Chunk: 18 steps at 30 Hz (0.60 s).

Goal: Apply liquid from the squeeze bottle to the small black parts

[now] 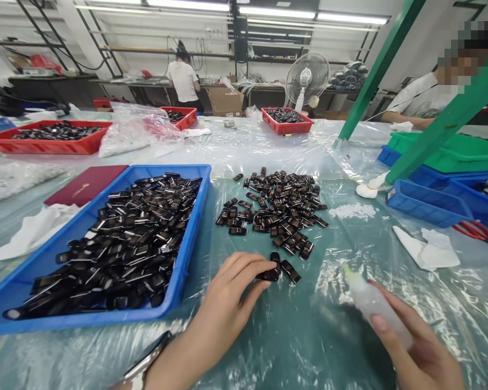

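My left hand (223, 303) reaches over the plastic-covered table, its fingertips pinched on a small glossy black part (270, 274). Another black part (290, 271) lies just right of it. A loose pile of the same black parts (278, 208) sits further out on the table. My right hand (415, 352) at the lower right is wrapped round a small translucent squeeze bottle (376, 309), nozzle pointing up and left. A blue tray (187, 244) on the left is heaped with many black parts.
White cloths (427, 249) and red scissors (474, 230) lie right, beside blue bins (427, 203) and green trays (451, 154). A maroon booklet (85, 184) and red trays (44, 142) sit left and back. A seated person (423, 100) is at right, another person (184, 78) far back, a fan (307, 78).
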Each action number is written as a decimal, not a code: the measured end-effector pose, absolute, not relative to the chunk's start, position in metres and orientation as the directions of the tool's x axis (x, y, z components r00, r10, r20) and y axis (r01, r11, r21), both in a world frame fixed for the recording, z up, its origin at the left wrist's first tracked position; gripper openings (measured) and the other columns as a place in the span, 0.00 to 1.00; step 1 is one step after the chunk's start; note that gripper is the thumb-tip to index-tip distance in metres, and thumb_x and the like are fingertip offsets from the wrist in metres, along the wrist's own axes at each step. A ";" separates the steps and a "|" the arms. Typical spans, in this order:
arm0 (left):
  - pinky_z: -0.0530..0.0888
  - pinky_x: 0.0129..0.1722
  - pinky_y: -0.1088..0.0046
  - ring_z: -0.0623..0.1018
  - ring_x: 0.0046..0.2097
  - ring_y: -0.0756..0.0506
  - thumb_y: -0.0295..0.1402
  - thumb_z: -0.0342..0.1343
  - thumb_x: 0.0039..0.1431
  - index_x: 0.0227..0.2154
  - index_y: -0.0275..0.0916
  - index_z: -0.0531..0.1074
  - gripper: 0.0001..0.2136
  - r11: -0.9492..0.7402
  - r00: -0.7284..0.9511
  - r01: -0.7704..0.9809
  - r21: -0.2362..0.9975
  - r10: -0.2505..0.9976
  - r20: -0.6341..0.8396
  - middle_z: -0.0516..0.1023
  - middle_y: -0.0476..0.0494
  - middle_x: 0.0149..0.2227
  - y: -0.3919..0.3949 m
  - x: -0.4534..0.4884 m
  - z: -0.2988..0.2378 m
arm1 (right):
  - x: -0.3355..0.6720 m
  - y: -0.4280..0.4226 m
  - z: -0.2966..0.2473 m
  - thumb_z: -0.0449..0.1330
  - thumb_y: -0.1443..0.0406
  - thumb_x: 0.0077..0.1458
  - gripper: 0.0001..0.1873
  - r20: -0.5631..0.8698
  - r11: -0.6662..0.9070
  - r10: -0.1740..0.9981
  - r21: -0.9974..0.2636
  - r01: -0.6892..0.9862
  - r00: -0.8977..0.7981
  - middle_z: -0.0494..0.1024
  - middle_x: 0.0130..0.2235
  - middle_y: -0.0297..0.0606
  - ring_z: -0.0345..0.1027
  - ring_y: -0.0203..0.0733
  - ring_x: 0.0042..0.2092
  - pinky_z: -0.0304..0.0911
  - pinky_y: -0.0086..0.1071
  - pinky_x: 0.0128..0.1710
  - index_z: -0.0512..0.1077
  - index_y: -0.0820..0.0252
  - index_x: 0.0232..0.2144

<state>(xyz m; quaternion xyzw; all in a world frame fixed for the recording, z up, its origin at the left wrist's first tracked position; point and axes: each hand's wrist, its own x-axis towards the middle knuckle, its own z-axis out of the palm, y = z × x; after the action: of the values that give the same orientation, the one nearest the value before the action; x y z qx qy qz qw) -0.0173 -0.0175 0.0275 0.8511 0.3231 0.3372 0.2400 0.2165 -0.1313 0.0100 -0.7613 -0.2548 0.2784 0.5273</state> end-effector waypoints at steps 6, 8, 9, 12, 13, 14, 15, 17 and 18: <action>0.74 0.46 0.61 0.75 0.47 0.42 0.23 0.53 0.68 0.49 0.42 0.68 0.10 -0.643 0.579 0.369 0.671 0.724 0.375 0.76 0.44 0.45 -0.021 -0.015 0.028 | 0.260 -0.094 -0.014 0.69 0.50 0.47 0.26 0.119 -0.074 0.781 -0.957 0.280 0.613 0.78 0.51 0.43 0.69 0.57 0.56 0.61 0.47 0.56 0.71 0.53 0.46; 0.75 0.46 0.61 0.76 0.48 0.42 0.24 0.53 0.68 0.49 0.42 0.68 0.10 -0.634 0.568 0.369 0.680 0.733 0.375 0.76 0.44 0.46 -0.020 -0.015 0.028 | 0.264 -0.088 -0.020 0.68 0.49 0.47 0.28 0.130 -0.091 0.780 -0.944 0.317 0.612 0.79 0.49 0.45 0.71 0.57 0.52 0.64 0.47 0.53 0.70 0.55 0.47; 0.75 0.46 0.61 0.76 0.48 0.42 0.24 0.53 0.68 0.49 0.42 0.68 0.10 -0.632 0.565 0.369 0.681 0.735 0.376 0.76 0.44 0.46 -0.020 -0.015 0.028 | 0.264 -0.088 -0.021 0.69 0.49 0.47 0.30 0.130 -0.102 0.774 -0.940 0.324 0.620 0.78 0.49 0.46 0.71 0.57 0.52 0.65 0.46 0.50 0.68 0.56 0.48; 0.76 0.46 0.61 0.76 0.48 0.42 0.24 0.52 0.67 0.48 0.42 0.68 0.10 -0.636 0.566 0.376 0.674 0.734 0.377 0.77 0.44 0.46 -0.021 -0.015 0.029 | 0.252 -0.101 -0.020 0.70 0.50 0.46 0.34 0.180 -0.145 0.690 -0.915 0.377 0.701 0.72 0.52 0.49 0.69 0.57 0.49 0.68 0.42 0.40 0.64 0.56 0.51; 0.76 0.46 0.61 0.76 0.48 0.42 0.24 0.52 0.67 0.48 0.42 0.69 0.10 -0.637 0.566 0.379 0.672 0.734 0.376 0.77 0.44 0.45 -0.021 -0.015 0.029 | 0.245 -0.107 -0.018 0.69 0.50 0.47 0.32 0.209 -0.172 0.649 -0.896 0.410 0.731 0.71 0.51 0.49 0.69 0.56 0.48 0.68 0.40 0.37 0.65 0.56 0.50; 0.76 0.45 0.61 0.77 0.47 0.42 0.24 0.53 0.67 0.48 0.42 0.69 0.10 -0.638 0.566 0.382 0.669 0.733 0.376 0.77 0.44 0.45 -0.022 -0.014 0.029 | 0.236 -0.112 -0.017 0.68 0.50 0.50 0.28 0.239 -0.202 0.622 -0.871 0.448 0.745 0.72 0.49 0.47 0.69 0.54 0.45 0.67 0.39 0.35 0.66 0.56 0.48; 0.76 0.45 0.61 0.77 0.47 0.42 0.24 0.53 0.67 0.48 0.42 0.69 0.10 -0.642 0.568 0.382 0.665 0.731 0.379 0.77 0.44 0.45 -0.023 -0.014 0.029 | 0.226 -0.117 -0.015 0.65 0.51 0.54 0.22 0.266 -0.218 0.625 -0.843 0.491 0.734 0.73 0.45 0.45 0.69 0.52 0.43 0.67 0.38 0.34 0.68 0.55 0.45; 0.76 0.45 0.61 0.77 0.47 0.42 0.23 0.53 0.66 0.47 0.42 0.69 0.10 -0.653 0.575 0.376 0.657 0.721 0.388 0.77 0.44 0.44 -0.024 -0.013 0.028 | 0.205 -0.119 -0.014 0.59 0.55 0.62 0.12 0.325 -0.103 0.763 -0.793 0.601 0.559 0.75 0.41 0.41 0.71 0.48 0.40 0.68 0.36 0.35 0.71 0.53 0.44; 0.76 0.45 0.61 0.77 0.47 0.41 0.23 0.53 0.66 0.47 0.41 0.69 0.10 -0.661 0.579 0.371 0.653 0.714 0.394 0.77 0.44 0.44 -0.025 -0.013 0.027 | 0.196 -0.117 -0.015 0.55 0.58 0.65 0.11 0.359 0.005 0.830 -0.771 0.637 0.428 0.76 0.41 0.40 0.72 0.47 0.40 0.69 0.37 0.37 0.71 0.51 0.48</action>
<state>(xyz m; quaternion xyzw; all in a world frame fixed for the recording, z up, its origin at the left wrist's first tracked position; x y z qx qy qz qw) -0.0126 -0.0246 0.0272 0.8496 0.3191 0.3296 0.2603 0.1960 -0.1168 -0.0146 -0.6979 -0.5253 0.1011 0.4761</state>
